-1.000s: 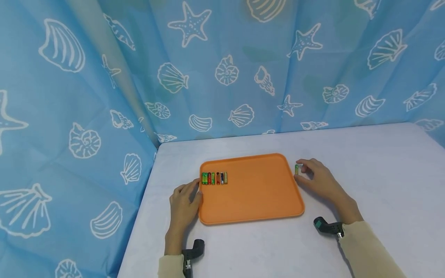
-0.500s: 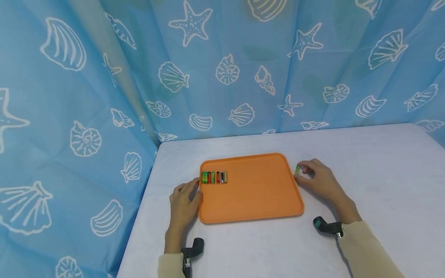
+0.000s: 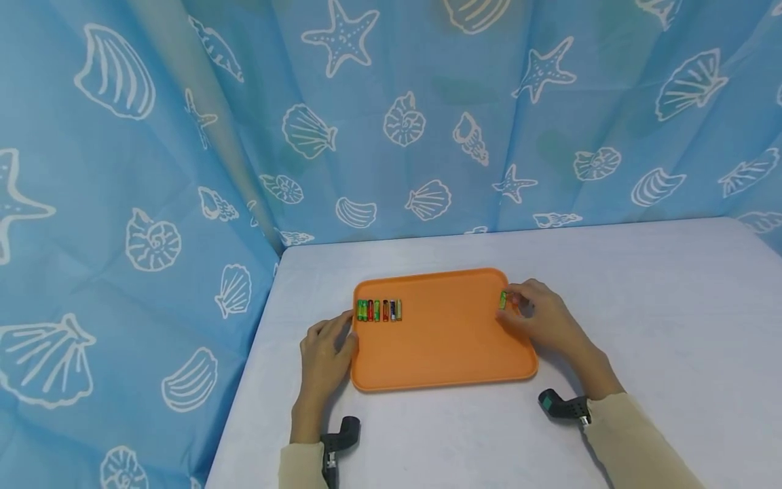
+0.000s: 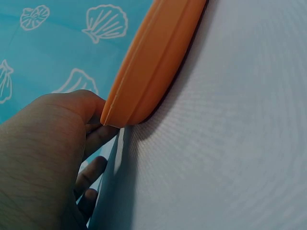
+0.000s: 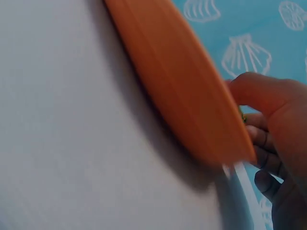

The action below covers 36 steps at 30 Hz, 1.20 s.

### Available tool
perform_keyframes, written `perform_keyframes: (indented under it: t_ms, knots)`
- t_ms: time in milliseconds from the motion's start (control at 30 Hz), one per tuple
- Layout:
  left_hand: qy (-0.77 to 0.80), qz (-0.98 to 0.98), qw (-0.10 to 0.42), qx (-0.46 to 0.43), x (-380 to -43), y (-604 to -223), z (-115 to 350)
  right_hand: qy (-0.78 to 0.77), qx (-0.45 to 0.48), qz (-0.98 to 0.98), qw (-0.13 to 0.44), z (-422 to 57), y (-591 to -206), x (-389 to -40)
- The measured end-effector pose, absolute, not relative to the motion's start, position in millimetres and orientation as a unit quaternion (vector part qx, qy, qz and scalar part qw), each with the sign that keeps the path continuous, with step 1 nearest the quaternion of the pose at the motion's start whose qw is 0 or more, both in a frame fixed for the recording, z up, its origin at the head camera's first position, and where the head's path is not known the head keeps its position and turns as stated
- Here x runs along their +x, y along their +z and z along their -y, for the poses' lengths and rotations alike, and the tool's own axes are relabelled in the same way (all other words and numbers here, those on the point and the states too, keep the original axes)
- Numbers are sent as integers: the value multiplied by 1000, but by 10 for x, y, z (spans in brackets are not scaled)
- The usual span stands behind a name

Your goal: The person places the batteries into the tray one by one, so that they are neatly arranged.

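Observation:
My right hand (image 3: 540, 316) pinches a green battery (image 3: 503, 300) between thumb and fingers, over the right end of the orange tray (image 3: 446, 339). In the right wrist view, the tray wall (image 5: 187, 91) hides most of this battery. My left hand (image 3: 324, 363) rests at the tray's left side, with thumb and forefinger touching the edge. The left wrist view shows its fingertips right at the tray's corner (image 4: 127, 108). Several small batteries (image 3: 377, 310), green, red and dark blue, line up side by side near the tray's upper left corner.
A white cloth (image 3: 427, 435) covers the table under the tray. Behind and to the left hangs a blue curtain (image 3: 360, 156) printed with white seashells and starfish. Each wrist wears a black camera mount (image 3: 565, 407).
My right hand has lifted the green battery from beside the tray and carried it left, over the tray's right edge. My left hand stays at the left side.

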<state>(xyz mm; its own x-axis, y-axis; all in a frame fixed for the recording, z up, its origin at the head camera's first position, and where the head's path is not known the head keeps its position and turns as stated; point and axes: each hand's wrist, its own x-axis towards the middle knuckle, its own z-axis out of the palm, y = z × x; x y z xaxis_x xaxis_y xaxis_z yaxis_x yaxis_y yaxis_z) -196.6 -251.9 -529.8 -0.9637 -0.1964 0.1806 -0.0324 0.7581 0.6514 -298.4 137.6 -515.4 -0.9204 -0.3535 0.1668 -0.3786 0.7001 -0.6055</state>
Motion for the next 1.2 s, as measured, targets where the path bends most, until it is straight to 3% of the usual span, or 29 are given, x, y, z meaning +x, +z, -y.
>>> perform_keyframes:
  t_ms: [233,1200]
  knots:
    - [-340,931,116,62,-1963,-5279,2515,305,243,920,47,-1160,-5226,-2965]
    - [-342,930,116,66,-1977,-5256,2514,318,288,903,26,-498,-5246,-2949]
